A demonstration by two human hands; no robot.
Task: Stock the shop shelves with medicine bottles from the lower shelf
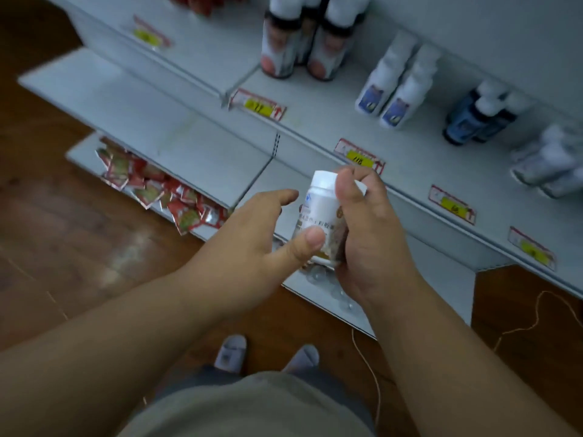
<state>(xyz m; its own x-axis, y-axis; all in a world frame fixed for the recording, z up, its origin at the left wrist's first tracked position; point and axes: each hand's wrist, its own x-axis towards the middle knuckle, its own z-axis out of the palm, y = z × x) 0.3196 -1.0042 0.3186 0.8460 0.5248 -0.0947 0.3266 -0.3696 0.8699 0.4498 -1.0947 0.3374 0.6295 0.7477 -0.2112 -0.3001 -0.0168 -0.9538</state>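
I hold a white medicine bottle (318,212) with a white cap and a printed label, upright in front of the shelves. My right hand (369,234) wraps its right side, thumb over the cap's edge. My left hand (252,244) touches it from the left, thumb pressed on the label, the other fingers spread behind. Below my hands lies the lower shelf (441,279), where clear rounded tops (334,291) of more items show. The upper shelf (426,165) carries rows of bottles.
On the upper shelf stand dark-capped bottles (303,48), white bottles with blue labels (394,89), dark blue bottles (479,118) and pale bottles (552,162). Red sachets (157,187) fill a low shelf at left. A thin cord (372,370) trails on the wooden floor by my feet.
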